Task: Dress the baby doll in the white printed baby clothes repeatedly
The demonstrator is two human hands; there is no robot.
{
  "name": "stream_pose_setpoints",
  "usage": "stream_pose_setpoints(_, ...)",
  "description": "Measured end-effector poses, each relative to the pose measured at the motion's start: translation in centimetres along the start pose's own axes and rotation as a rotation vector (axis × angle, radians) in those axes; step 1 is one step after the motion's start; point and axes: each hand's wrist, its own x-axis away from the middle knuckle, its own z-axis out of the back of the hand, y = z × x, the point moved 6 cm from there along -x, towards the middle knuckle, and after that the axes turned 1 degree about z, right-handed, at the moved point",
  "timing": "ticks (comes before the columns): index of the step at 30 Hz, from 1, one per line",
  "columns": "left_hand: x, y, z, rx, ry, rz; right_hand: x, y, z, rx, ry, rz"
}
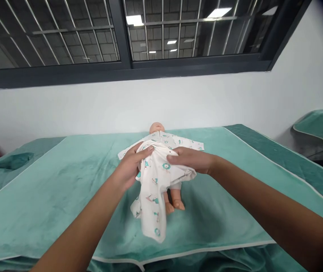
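A baby doll (175,198) lies on its back on the green sheet, its head toward the wall and its bare feet toward me. It wears a white long-sleeved top (191,143) with a small coloured print, the sleeves spread out to both sides. Above the doll's middle I hold white printed baby pants (154,189), with cloth bunched near the top and a leg hanging down. My left hand (129,164) pinches the cloth at the left, thumb on top. On the right side, my right hand (191,158) grips it, fingers partly hidden in the folds.
The green velvety sheet (65,196) with pale piping covers the bed, which meets a white wall (206,98). Over it is a dark-framed window (127,68) with metal bars. Another green-covered surface (322,126) stands at the far right.
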Motion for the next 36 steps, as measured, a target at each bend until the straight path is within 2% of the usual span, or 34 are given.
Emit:
stream_pose_setpoints(2,-0.1,-0.7,0.0,0.025,-0.016,0.020,-0.2,0.3,-0.2,0.014,0.005,-0.010)
stream_pose_setpoints(4,0.2,-1.4,0.1,0.014,-0.056,0.055,-0.4,-0.1,0.1,-0.062,0.108,0.077)
stream_pose_setpoints(7,1.1,-2.6,0.2,-0.056,-0.192,0.185,-0.5,-0.6,1.0,-0.238,0.279,0.191)
stream_pose_setpoints(9,1.7,-3.2,0.3,-0.069,-0.256,0.258,-0.5,-0.5,1.2,-0.333,0.321,0.214)
stream_pose_setpoints(11,1.7,-3.3,0.6,-0.015,-0.211,0.239,-0.5,-0.1,1.2,-0.393,0.333,0.239)
stream_pose_setpoints(13,1.3,-3.0,0.9,0.087,-0.078,0.139,-0.5,0.9,0.9,-0.410,0.348,0.243)
stream_pose_setpoints(16,0.7,-2.7,1.0,0.229,0.096,0.007,-0.8,3.4,-0.4,-0.369,0.262,0.141)
stream_pose_setpoints(20,0.5,-2.5,-0.1,0.208,0.103,0.027,-0.9,4.9,-1.8,-0.176,-0.004,0.015)
stream_pose_setpoints(23,1.0,-2.1,-0.6,0.061,0.101,0.074,-0.6,4.2,-0.9,-0.070,-0.039,0.000)
stream_pose_setpoints(27,1.5,-1.7,-1.5,-0.115,0.045,0.070,-0.5,3.2,-0.3,-0.096,0.022,0.050)
stream_pose_setpoints(31,1.5,-2.1,-1.5,-0.110,0.005,0.065,-0.1,3.6,-1.1,-0.159,0.054,0.066)
stream_pose_setpoints(36,2.5,-4.0,-2.0,-0.194,-0.346,0.310,1.7,3.9,0.6,-0.368,0.314,0.183)
